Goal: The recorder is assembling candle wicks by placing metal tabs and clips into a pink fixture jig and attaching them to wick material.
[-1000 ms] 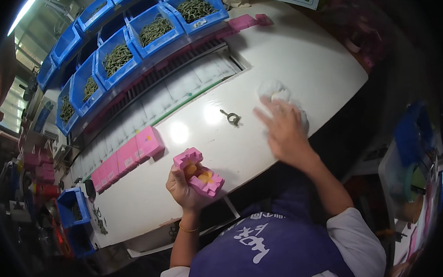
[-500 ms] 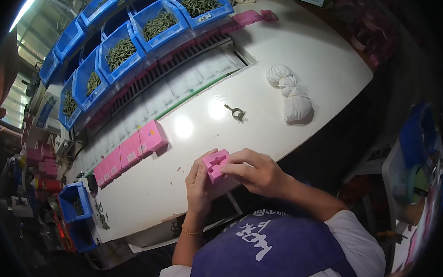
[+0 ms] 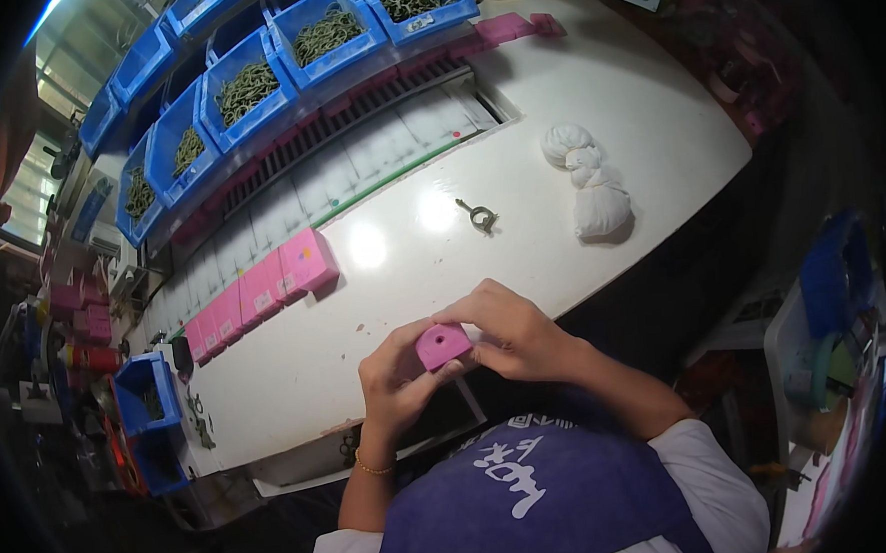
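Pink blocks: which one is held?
The pink block with the dark hole, held by the left hand and right hand; neither touches the lined-up pink blocks.

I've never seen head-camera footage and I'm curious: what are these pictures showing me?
There's no machine. A fisheye camera on a person's head looks down, so straight edges bend. The bare left hand and bare right hand together hold a small pink block with a round hole. On the glossy white tabletop lie a small dark ring-shaped piece with a stem, a knotted white cloth bundle and a row of pink rectangular blocks. Beyond them, open blue bins hold many small greenish pieces.
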Tool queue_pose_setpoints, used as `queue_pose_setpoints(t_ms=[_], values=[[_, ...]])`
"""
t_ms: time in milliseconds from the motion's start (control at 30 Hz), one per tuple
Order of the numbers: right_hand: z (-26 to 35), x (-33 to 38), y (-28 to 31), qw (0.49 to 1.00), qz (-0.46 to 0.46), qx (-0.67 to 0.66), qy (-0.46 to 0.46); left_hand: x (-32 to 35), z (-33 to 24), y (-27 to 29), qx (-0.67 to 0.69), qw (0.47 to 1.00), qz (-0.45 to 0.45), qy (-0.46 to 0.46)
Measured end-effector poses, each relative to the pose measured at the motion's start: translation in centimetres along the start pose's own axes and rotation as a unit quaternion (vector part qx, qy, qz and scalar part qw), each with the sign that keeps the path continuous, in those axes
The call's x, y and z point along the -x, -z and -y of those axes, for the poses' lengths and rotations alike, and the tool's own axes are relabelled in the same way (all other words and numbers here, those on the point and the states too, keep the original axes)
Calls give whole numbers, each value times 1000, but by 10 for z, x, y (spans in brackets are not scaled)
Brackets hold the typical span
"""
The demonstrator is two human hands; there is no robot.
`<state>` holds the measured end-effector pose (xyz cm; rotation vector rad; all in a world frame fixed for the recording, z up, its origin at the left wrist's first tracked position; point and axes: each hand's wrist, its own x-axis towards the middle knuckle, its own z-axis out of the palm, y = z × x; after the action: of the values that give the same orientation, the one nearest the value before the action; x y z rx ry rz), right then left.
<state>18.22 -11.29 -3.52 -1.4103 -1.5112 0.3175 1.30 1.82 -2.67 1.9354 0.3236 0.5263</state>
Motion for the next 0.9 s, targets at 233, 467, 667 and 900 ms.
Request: queue_pose_setpoints(t_ms=[233,467,667,900], values=[[0,3,0,1000,-19,0,-16,-4,0,-1,142,987,-1,78],[-17,5,37,982,-99,-26,-159,-4,10,58,150,948,-80,269],[-50,-17,40,956,-170,212,-111,-2,-17,50,-397,897,-129,144],[-67,-23,29,935,-119,329,-65,14,-1,58,-310,928,-160,132]])
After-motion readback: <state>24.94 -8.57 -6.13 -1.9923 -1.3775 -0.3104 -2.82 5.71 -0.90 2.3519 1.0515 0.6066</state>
